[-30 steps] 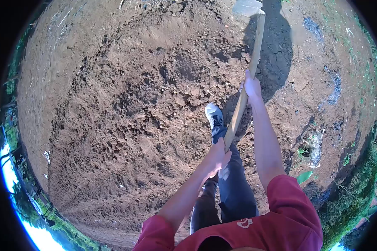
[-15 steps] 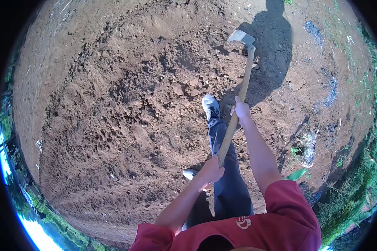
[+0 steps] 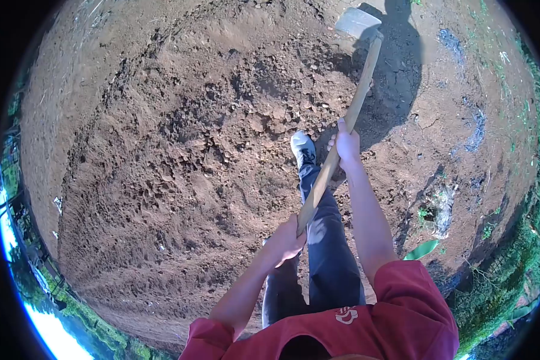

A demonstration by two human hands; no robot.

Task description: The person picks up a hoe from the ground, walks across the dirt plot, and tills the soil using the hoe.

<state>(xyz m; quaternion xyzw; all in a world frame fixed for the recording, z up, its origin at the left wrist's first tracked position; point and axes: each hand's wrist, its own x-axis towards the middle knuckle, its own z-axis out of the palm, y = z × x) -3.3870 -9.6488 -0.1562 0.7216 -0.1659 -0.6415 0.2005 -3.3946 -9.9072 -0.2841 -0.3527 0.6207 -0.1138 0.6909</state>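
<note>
Beyond the shoe, hoe blade (farther out again)

Open ground, outdoors in strong sunlight, and it's a field or garden plot, no question! Look at that broken brown soil, clods and crumbs right through the middle, with smoother bare earth along the left. There's a hoe out over it, a hard-edged shadow, small weeds dotting the right, thick greenery behind, and bright sky blazing lower left!
</note>
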